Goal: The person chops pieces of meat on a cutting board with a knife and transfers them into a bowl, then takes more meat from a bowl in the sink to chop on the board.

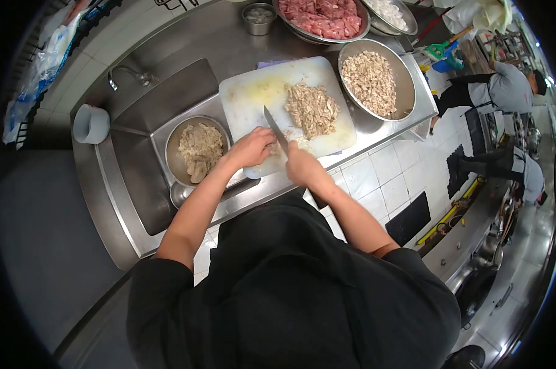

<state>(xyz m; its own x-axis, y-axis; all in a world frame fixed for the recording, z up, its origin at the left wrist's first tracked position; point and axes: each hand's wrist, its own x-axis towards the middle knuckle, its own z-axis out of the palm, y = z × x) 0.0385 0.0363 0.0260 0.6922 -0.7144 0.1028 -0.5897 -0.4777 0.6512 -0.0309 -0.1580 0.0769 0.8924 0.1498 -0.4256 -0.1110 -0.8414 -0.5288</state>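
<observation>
My right hand grips a kitchen knife by its handle, the blade pointing up and left over the white cutting board. Beside the blade, my left hand presses down with curled fingers on pale cooked meat, mostly hidden beneath them. A pile of chopped pale meat lies on the board, right of the knife. Left of my left forearm, a metal bowl in the sink holds larger pieces of pale meat. Another steel bowl, at the board's right, is filled with chopped meat.
Behind the board stand a bowl of raw pink meat, a bowl of white pieces and a small metal container. The sink has a faucet and a white tub nearby. Two people stand at far right.
</observation>
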